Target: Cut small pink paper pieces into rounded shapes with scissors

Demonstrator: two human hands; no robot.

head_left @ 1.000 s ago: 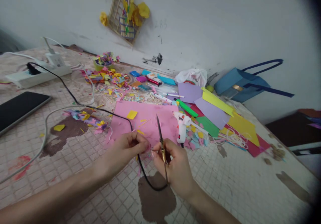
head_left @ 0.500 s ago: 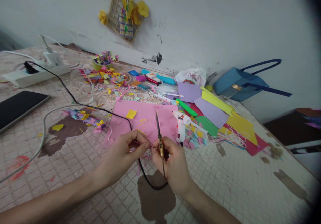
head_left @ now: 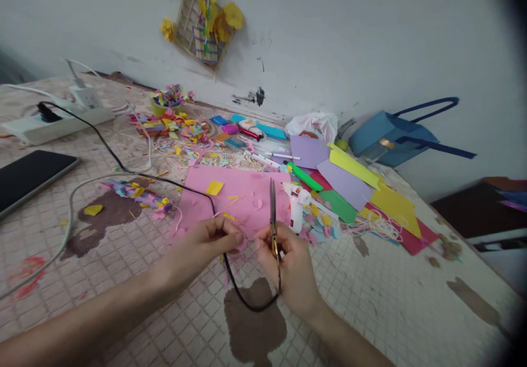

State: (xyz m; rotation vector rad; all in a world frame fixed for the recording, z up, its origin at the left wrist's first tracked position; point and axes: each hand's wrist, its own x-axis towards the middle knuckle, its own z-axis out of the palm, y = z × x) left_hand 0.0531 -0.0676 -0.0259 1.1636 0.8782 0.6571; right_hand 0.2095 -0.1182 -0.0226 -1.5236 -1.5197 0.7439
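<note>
Nearest, a black cord (head_left: 234, 287) loops over a dark patch (head_left: 255, 328) of the worktop (head_left: 358, 312), slack enough, it seems, not to tug at the hands. Just beyond, the left hand (head_left: 214, 241) has its grip pressed together, thumb against forefinger, apparently pinching a small pink scrap (head_left: 244, 244); so fine a hold suits so tiny a piece. Beside it, the right hand (head_left: 292, 263) has its grip closed around scissors (head_left: 273, 208), whose blades stand up and away from the person, probably parked that way to free thumb and forefinger. Whether those fingertips also pinch paper, I cannot tell.

Past the hands lies a pink sheet (head_left: 263, 180), perhaps laid flat to catch offcuts. At its right edge a white glue gun (head_left: 297, 208) lies within easy reach; farther right, coloured sheets (head_left: 348, 183) overlap, likely fanned so each colour shows. To the left are a paper garland (head_left: 138, 191) and a phone (head_left: 33, 178). Farther off, a power strip (head_left: 61, 128) takes the black cord's plug, and a pot (head_left: 161, 108) gathers more paper bits.
</note>
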